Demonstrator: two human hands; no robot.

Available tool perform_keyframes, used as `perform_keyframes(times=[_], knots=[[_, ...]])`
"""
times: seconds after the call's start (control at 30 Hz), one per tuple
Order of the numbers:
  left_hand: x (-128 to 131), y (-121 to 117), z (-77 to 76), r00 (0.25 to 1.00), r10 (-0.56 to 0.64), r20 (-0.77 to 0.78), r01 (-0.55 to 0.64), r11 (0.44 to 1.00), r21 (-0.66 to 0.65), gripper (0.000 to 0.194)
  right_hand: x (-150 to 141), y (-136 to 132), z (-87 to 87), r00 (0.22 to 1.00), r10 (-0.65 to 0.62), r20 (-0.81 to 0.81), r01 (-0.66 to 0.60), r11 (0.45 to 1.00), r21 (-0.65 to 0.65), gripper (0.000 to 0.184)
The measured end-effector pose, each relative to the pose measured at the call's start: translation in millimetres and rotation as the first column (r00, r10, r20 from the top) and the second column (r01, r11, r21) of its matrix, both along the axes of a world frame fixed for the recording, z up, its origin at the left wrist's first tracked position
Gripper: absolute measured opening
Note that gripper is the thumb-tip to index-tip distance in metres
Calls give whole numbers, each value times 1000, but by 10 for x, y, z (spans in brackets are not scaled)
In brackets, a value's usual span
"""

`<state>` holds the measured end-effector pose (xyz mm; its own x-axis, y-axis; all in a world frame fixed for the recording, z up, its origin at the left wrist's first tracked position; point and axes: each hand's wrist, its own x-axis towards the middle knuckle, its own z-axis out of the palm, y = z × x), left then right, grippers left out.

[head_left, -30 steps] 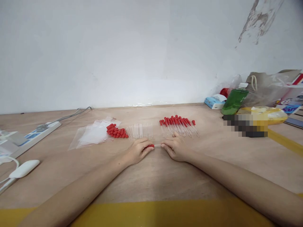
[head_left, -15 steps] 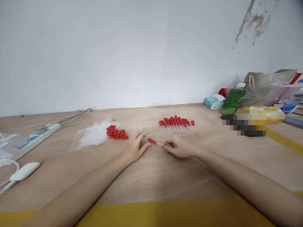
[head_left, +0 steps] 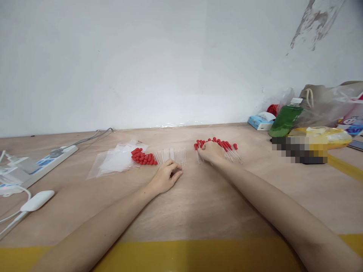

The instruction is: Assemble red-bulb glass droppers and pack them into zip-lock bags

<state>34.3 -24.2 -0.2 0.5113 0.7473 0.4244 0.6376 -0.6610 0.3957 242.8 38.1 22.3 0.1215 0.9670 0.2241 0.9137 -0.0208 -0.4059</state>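
Observation:
My right hand reaches over a row of droppers, glass tubes with red rubber bulbs. Its fingers are pinched beside the leftmost dropper, and the hand covers part of the row. Resting on the table, my left hand is loosely curled, its thumb slightly apart from the fingers and nothing visible between them. Just beyond it lies a row of bare glass tubes. Left of those tubes is a pile of loose red rubber bulbs.
Clear plastic bags lie left of the bulbs. A power strip and white cable adapter sit at far left. On the right stand a tissue pack, a green bottle and a yellow package.
My right hand has moved from the middle up to the dropper row, carrying the dropper it held. My left hand's fingers have curled in. The view has shifted slightly.

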Motion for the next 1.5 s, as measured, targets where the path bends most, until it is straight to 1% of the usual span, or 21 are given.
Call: perform_keyframes(times=[0.13, 0.23, 0.3, 0.37, 0.47, 0.5, 0.57, 0.6, 0.63, 0.67, 0.73, 0.83, 0.93, 1.03, 1.13, 1.17, 1.23, 1.3, 1.37, 1.43, 1.5], knots=[[-8, -5, -14, 1000, 6, -7, -6, 1000, 20, 13, 16, -19, -59, 997, 3, 76, 0, 999, -36, 31], [4, -10, -55, 997, 80, 20, -82, 984, 156, 14, -30, -83, -51, 989, 44, 138, -50, 998, 37, 32], [-5, 10, -64, 981, 184, 57, -192, 947, 259, 14, -113, -123, -32, 982, 92, 167, -105, 992, 71, 31], [-70, 77, -21, 949, 303, 89, -315, 898, 308, 14, -222, -139, -19, 974, 151, 171, -160, 986, 38, 29], [-334, 298, 164, 861, 494, 119, -505, 806, 310, 19, -383, -107, -17, 969, 199, 145, -192, 980, -57, 29], [-464, 398, 248, 819, 560, 120, -569, 769, 292, 21, -427, -83, -18, 970, 206, 131, -196, 977, -84, 30], [-750, 609, 415, 701, 709, 79, -707, 676, 209, 23, -495, -27, -15, 971, 217, 100, -202, 970, -135, 32], [-889, 709, 488, 660, 751, 10, -745, 653, 138, 24, -521, 2, -9, 974, 213, 81, -198, 967, -158, 33], [-1013, 800, 546, 624, 777, -88, -778, 628, 29, 25, -541, 31, -1, 977, 202, 61, -188, 966, -179, 33], [-1119, 879, 589, 607, 774, -178, -794, 600, -96, 27, -557, 57, 7, 982, 185, 42, -174, 964, -199, 33], [-1264, 998, 630, 627, 734, -259, -779, 591, -211, 25, -578, 100, 20, 988, 155, 12, -148, 963, -227, 34], [-1351, 1096, 618, 672, 680, -293, -740, 608, -288, 18, -589, 140, 17, 989, 146, -22, -147, 956, -253, 35], [-1373, 1150, 593, 683, 666, -300, -730, 608, -311, 17, -582, 164, -5, 988, 144, -53, -153, 954, -256, 34], [-1390, 1190, 589, 667, 684, -295, -744, 594, -305, 20, -557, 174, -4, 987, 141, -81, -156, 958, -240, 31], [-1396, 1202, 582, 655, 702, -278, -753, 582, -306, 14, -487, 122, 34, 983, 150, -107, -169, 964, -203, 24], [-1394, 1197, 575, 656, 705, -268, -752, 582, -310, 12, -449, 78, 47, 977, 168, -128, -190, 965, -181, 22], [-1387, 1176, 554, 666, 706, -240, -741, 591, -319, 8, -348, -52, 56, 954, 227, -194, -251, 962, -105, 24], [-1384, 1147, 530, 678, 707, -201, -728, 607, -318, 8, -217, -216, 38, 921, 286, -265, -290, 957, 26, 26], [-1391, 1123, 518, 680, 717, -152, -723, 622, -300, 8, -69, -370, -5, 907, 314, -282, -277, 947, 163, 21], [-1401, 1104, 533, 663, 743, -90, -736, 625, -259, 11, 79, -470, -67, 891, 360, -276, -303, 925, 229, 19], [-1387, 1082, 572, 627, 778, -16, -766, 613, -195, 21, 207, -499, -142, 862, 418, -287, -343, 897, 278, 18]])
